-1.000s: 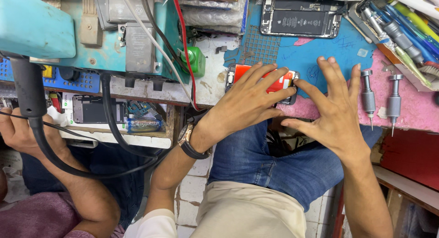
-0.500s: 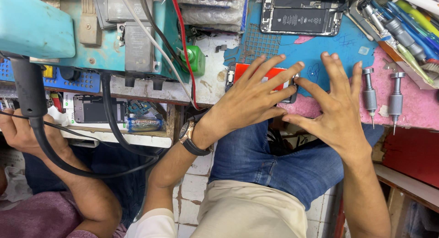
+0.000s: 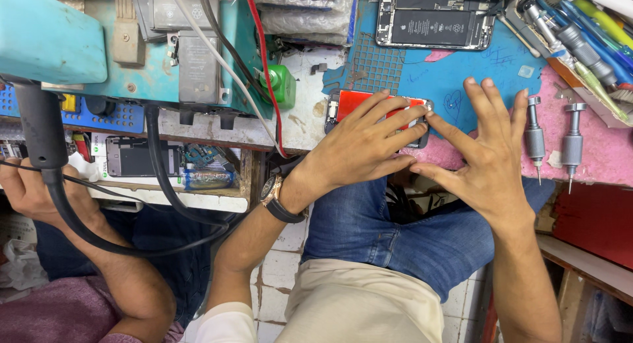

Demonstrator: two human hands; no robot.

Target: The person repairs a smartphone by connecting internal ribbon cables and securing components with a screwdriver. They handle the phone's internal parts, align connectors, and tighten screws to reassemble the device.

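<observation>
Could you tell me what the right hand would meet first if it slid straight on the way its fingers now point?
Probably the opened phone lying at the far edge of the blue work mat. The right hand points up across bare mat towards it; the screwdrivers stand off to the side.

Left hand (image 3: 359,148): palm down, fingers spread and extended forward, fingertips pressed flat; forearm bare, wrist slightly bent. Right hand (image 3: 488,162): palm down, fingers splayed, index finger reaching toward the left hand's fingertips. Both forearms rise from the lower frame and converge.
</observation>
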